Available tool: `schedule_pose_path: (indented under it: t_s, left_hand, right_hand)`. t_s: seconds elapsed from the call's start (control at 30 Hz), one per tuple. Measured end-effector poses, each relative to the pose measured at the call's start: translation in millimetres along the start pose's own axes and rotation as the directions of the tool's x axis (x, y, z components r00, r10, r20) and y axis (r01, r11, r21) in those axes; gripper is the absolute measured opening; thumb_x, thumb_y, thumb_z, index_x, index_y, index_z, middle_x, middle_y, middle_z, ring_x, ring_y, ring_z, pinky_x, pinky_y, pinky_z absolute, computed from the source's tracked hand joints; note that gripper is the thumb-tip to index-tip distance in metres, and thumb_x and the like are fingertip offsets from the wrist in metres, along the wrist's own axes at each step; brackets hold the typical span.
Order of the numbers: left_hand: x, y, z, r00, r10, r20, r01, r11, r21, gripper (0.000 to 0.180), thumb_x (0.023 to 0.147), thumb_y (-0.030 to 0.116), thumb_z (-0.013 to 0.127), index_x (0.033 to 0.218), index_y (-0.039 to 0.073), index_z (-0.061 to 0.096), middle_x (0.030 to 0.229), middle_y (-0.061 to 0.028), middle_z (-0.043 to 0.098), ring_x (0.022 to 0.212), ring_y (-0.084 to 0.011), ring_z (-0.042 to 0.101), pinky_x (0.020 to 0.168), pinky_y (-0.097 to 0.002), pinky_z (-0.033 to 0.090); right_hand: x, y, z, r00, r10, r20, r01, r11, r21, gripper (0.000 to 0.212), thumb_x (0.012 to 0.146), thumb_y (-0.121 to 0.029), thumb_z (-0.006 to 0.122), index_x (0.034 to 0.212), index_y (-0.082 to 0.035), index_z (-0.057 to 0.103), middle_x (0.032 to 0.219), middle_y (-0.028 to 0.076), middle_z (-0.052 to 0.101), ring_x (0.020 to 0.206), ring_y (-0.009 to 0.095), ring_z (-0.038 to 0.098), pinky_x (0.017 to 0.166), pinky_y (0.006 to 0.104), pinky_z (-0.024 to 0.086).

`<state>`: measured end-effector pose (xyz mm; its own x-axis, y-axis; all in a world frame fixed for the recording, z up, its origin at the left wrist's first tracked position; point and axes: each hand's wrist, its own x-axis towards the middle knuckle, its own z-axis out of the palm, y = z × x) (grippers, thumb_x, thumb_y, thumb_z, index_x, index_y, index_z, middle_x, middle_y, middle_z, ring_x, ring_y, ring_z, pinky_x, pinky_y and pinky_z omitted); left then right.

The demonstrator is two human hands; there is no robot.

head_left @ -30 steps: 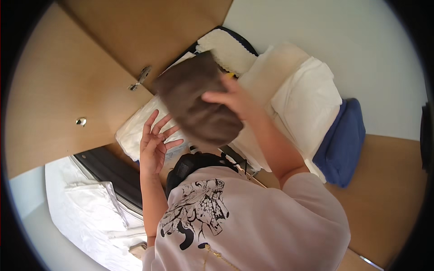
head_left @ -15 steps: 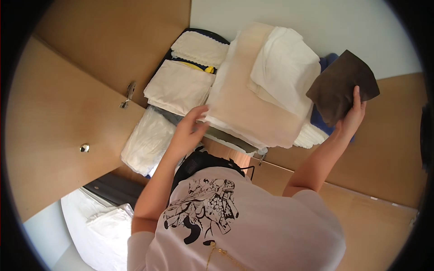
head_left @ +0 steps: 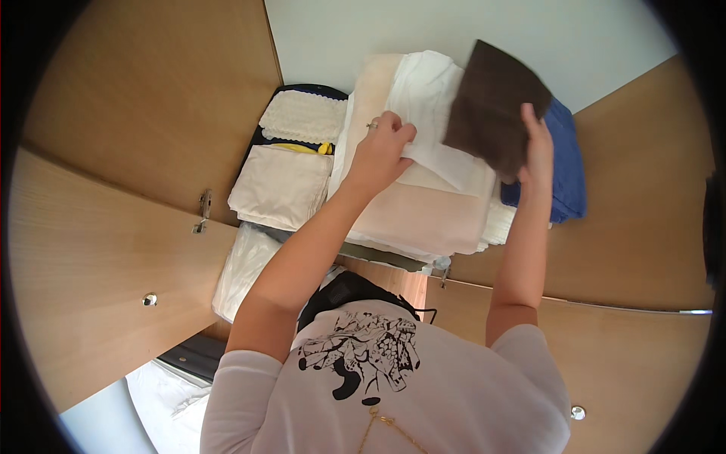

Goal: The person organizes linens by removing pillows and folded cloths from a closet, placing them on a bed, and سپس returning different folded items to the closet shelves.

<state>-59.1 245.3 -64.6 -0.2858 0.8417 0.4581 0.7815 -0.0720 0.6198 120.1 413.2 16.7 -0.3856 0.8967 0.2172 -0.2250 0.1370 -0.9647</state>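
Observation:
My right hand (head_left: 537, 151) grips a dark brown folded cloth (head_left: 493, 102) by its right side, thumb on top, holding it raised over the right part of the pile. My left hand (head_left: 386, 150) is on a white folded cloth (head_left: 427, 94), its fingers curled at the cloth's left side; the fingertips are partly hidden. Under the white cloth lies a larger pale pink folded cloth (head_left: 423, 219). A blue folded cloth (head_left: 563, 163) sits at the pile's right, partly behind my right hand.
Left of the pile lie a cream folded cloth (head_left: 280, 185), a scalloped-edge cloth (head_left: 302, 115) and a yellow item (head_left: 325, 148). A plastic-wrapped bundle (head_left: 246, 268) is below them. Wooden doors with metal hinges (head_left: 203, 212) flank the shelf; a pale wall (head_left: 363, 34) stands behind.
The brown cloth has moved left with my right hand, uncovering more of the blue cloth. My left hand has gone from the pile's near left edge up onto the white cloth.

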Motion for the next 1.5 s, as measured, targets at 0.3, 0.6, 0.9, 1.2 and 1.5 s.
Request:
schedule_pose_path:
  t_s: [0.3, 0.6, 0.9, 1.2, 1.5]
  left_hand:
    - [-32.2, -0.5, -5.8, 0.959, -0.150, -0.239, 0.087, 0.963, -0.256, 0.046, 0.067, 0.001, 0.069, 0.107, 0.005, 0.046, 0.107, -0.0154, 0.041, 0.097, -0.0322, 0.050, 0.076, -0.0363, 0.047]
    - [-246.0, -86.9, -27.9, 0.673, -0.739, -0.014, 0.660, 0.609, -0.441, 0.031, 0.079, 0.001, 0.058, 0.109, 0.004, 0.048, 0.101, -0.0069, 0.056, 0.089, -0.0180, 0.056, 0.073, -0.0305, 0.049]
    - [-315.4, -95.8, -46.1, 0.433, -0.901, 0.023, 0.733, 0.337, -0.590, 0.028, 0.079, 0.000, 0.057, 0.106, 0.003, 0.049, 0.099, -0.0078, 0.058, 0.089, -0.0171, 0.058, 0.073, -0.0279, 0.048]
    - [-317.9, -118.7, -58.7, 0.115, -0.986, -0.119, 0.694, 0.166, -0.701, 0.025, 0.082, 0.000, 0.052, 0.107, 0.004, 0.050, 0.098, -0.0064, 0.059, 0.089, -0.0142, 0.058, 0.073, -0.0263, 0.048]
    - [-259.1, -157.1, -55.1, 0.036, -0.988, -0.148, 0.589, 0.140, -0.796, 0.020, 0.084, 0.003, 0.052, 0.105, 0.002, 0.052, 0.097, -0.0075, 0.060, 0.083, -0.0138, 0.058, 0.069, -0.0261, 0.047]
  right_hand:
    - [-56.2, 46.2, 54.1, 0.814, 0.075, 0.576, 0.560, 0.159, -0.813, 0.072, 0.065, 0.004, 0.056, 0.131, -0.021, 0.043, 0.139, 0.012, 0.037, 0.132, 0.040, 0.023, 0.105, 0.0441, 0.030]
    - [-55.1, 5.1, 66.2, 0.755, 0.311, 0.577, 0.586, 0.074, -0.807, 0.060, 0.068, 0.004, 0.055, 0.126, -0.011, 0.049, 0.131, 0.017, 0.046, 0.125, 0.034, 0.038, 0.102, 0.0471, 0.031]
    - [9.9, 147.9, 295.8, 0.547, 0.256, 0.797, 0.729, 0.323, -0.604, 0.041, 0.083, -0.028, 0.055, 0.116, -0.003, 0.052, 0.110, 0.019, 0.059, 0.104, 0.034, 0.055, 0.087, 0.0429, 0.044]
    - [8.0, 390.3, 342.7, 0.583, 0.406, 0.703, 0.786, -0.064, -0.615, 0.048, 0.087, -0.019, 0.043, 0.134, -0.013, 0.037, 0.139, 0.010, 0.037, 0.124, 0.033, 0.039, 0.097, 0.0481, 0.037]
    - [197.6, 372.4, 336.1, 0.201, 0.683, 0.702, -0.291, 0.726, -0.623, 0.044, 0.086, -0.029, 0.057, 0.127, -0.014, 0.049, 0.113, 0.008, 0.058, 0.099, 0.020, 0.054, 0.085, 0.0352, 0.043]
